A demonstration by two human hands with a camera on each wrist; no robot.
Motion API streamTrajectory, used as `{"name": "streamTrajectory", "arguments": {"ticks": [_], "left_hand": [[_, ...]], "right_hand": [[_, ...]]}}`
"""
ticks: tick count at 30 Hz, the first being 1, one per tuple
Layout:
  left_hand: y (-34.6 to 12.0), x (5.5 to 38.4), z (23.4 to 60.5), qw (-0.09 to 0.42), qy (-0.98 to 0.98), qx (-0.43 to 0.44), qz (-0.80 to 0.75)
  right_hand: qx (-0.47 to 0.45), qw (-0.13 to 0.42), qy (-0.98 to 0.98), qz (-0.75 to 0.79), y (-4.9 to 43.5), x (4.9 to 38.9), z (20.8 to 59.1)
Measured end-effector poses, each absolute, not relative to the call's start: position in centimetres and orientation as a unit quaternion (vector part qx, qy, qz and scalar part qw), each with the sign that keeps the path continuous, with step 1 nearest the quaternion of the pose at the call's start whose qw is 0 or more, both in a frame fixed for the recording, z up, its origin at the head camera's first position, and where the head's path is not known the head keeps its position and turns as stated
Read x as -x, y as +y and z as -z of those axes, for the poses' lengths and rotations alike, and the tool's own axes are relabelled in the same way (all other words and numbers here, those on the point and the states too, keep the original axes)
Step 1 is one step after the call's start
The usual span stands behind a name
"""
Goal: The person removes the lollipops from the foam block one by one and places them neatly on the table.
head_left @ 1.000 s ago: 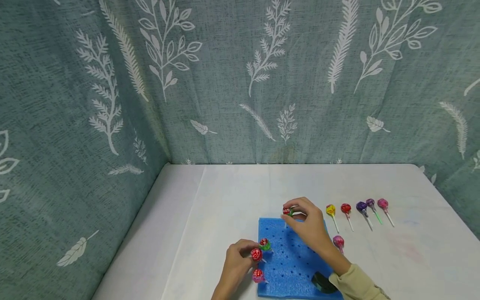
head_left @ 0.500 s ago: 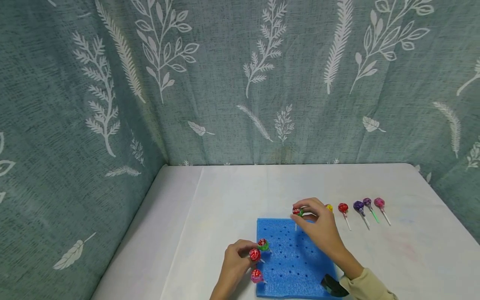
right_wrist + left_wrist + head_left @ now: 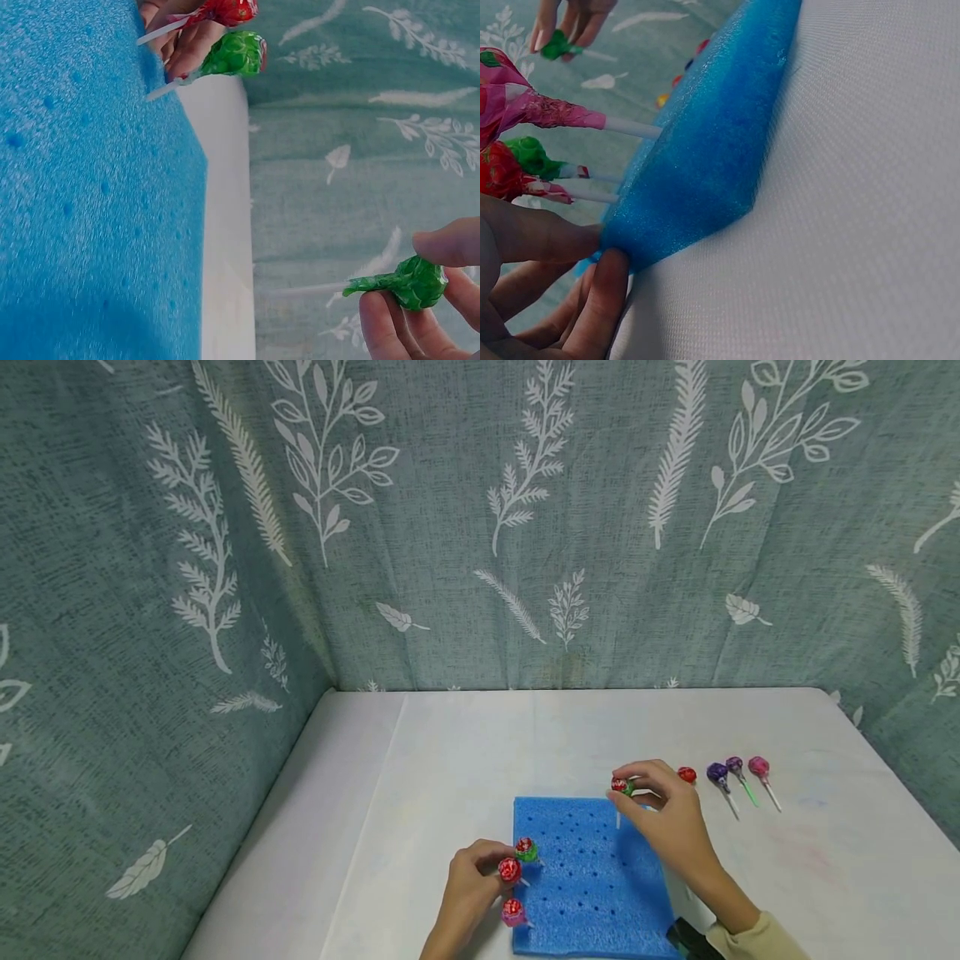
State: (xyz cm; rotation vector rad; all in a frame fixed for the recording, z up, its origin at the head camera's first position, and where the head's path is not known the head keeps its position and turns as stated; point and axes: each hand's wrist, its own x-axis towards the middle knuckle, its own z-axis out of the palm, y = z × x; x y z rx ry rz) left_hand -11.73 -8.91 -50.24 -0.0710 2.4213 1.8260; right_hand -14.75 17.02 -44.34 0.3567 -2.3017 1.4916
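A blue foam block point(image 3: 577, 893) with rows of small holes lies on the white table. My left hand point(image 3: 472, 881) pinches its left edge between thumb and fingers, as the left wrist view shows. Along that edge a green-and-red lollipop point(image 3: 526, 849), a red lollipop point(image 3: 510, 869) and a pink lollipop point(image 3: 513, 912) stand with their sticks in the foam. Above the block's far right corner, my right hand point(image 3: 671, 814) holds another green-and-red lollipop point(image 3: 420, 283) by its wrapped head. Its white stick points down, apart from the foam.
Right of the block lie a red lollipop point(image 3: 687, 774) partly behind my hand, two purple lollipops point(image 3: 717, 774) and a pink lollipop point(image 3: 759, 767). A leaf-patterned green curtain point(image 3: 450, 527) hangs behind and left of the table point(image 3: 420, 760).
My right hand has moved right along the block's far edge with the lollipop, now covering the yellow lollipop in the head view. The left hand stays at the block's edge.
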Motion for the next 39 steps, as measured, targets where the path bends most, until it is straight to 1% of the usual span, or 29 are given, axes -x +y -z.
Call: {"name": "streamTrajectory", "arguments": {"ticks": [2,4,7,17,19,24,26,32,39], "left_hand": [[-8.9,11.8,50.3,0.054,0.797,0.024,-0.602],[-8.9,11.8,50.3,0.054,0.796,0.024,-0.602],[-8.9,11.8,50.3,0.054,0.794,0.022,-0.605],[-8.7,11.7,50.1,0.053,0.796,0.023,-0.602],[-8.7,11.6,50.1,0.054,0.797,0.025,-0.601],[-8.8,11.8,50.2,0.057,0.797,0.029,-0.601],[-8.9,11.8,50.2,0.060,0.795,0.030,-0.603],[-8.9,11.9,50.3,0.063,0.790,0.031,-0.609],[-8.8,11.8,50.1,0.064,0.784,0.029,-0.616]], "right_hand": [[-0.120,0.186,-0.817,-0.532,17.1,14.4,43.7],[-0.110,0.178,-0.816,-0.538,16.9,13.6,42.0],[-0.102,0.180,-0.819,-0.535,17.2,13.4,41.7],[-0.060,0.194,-0.827,-0.525,18.1,12.9,42.1],[-0.078,0.197,-0.813,-0.542,18.8,13.4,43.4],[-0.111,0.206,-0.800,-0.553,19.5,13.5,44.1],[-0.087,0.201,-0.813,-0.540,19.2,12.8,42.9],[-0.036,0.189,-0.833,-0.518,19.7,12.4,42.4],[-0.028,0.200,-0.837,-0.508,20.6,12.3,43.0]]}}
